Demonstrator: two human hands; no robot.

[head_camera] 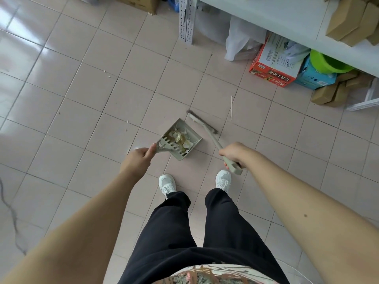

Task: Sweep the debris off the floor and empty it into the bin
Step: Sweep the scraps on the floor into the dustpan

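Two bare hands work at mid-frame over a pink tiled floor (102, 83): the left hand (137, 158) clenches the handle of a grey dustpan (180, 138) loaded with paper-like debris (180, 138), while the right hand (233, 152) grips a matching broom (207, 128), its bristles just right of the pan. A thin stick (231, 107), possibly a swab, lies farther right, near a red carton (272, 74) under the shelf (287, 19).

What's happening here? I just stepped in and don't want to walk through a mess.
A person is sweeping a pink tiled floor. The left hand holds a beige plastic dustpan, already holding paper scraps and debris. The right hand grips a beige long-handled broom beside the pan. A thin white stick and small crumbs remain on the floor.
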